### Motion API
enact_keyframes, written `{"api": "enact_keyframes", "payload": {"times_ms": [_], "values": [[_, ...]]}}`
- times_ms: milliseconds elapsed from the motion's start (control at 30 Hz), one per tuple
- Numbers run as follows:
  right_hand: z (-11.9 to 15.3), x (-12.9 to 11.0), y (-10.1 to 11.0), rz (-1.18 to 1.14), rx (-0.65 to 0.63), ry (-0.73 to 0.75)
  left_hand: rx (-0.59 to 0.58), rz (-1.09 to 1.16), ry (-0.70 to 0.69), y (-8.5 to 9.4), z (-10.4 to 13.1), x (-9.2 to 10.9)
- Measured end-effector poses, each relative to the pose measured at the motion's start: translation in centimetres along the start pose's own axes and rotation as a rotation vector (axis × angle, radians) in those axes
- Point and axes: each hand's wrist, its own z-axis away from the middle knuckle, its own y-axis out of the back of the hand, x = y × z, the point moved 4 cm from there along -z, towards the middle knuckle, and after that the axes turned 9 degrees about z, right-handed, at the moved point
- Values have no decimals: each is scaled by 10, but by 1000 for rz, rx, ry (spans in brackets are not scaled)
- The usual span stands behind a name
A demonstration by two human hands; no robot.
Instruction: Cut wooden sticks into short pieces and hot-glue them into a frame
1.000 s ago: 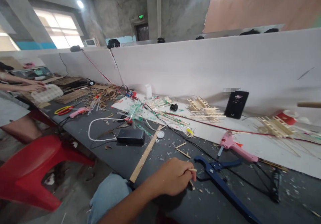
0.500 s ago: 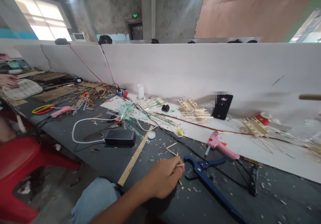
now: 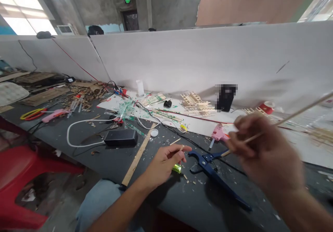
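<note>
My right hand, blurred by motion, is closed round a long thin wooden stick that slants up to the right. The stick's lower end points toward a blue pipe cutter lying on the dark table. Left of the cutter's jaw, my left hand pinches a short piece of wooden stick between thumb and fingers. Under that hand sits a shiny yellow-green object, partly hidden. Small cut stick bits lie beside it. Behind the cutter rests a pink glue gun.
A black power brick with a white cable and a flat wooden strip lie to the left. Small stick frames and a phone stand at the back by the white partition. A red stool is at lower left.
My right hand has come into view from the right, holding the long stick. My left hand has lifted slightly, and the yellow-green object now shows under it. The view has shifted.
</note>
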Motion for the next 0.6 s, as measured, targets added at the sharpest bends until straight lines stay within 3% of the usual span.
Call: {"api": "enact_keyframes", "payload": {"times_ms": [133,233,367,600], "values": [[16,51,-5,70,-124,-137,-36,209,132,-12,2,-9],[25,76,-2,166,-268,-191,-42,305,203,-20,2,-20],[29,85,0,318,-370,-165,-74,263,256,-26,-1,-36],[35,90,-4,385,-384,-234,-264,219,390,-39,-4,-49]]}}
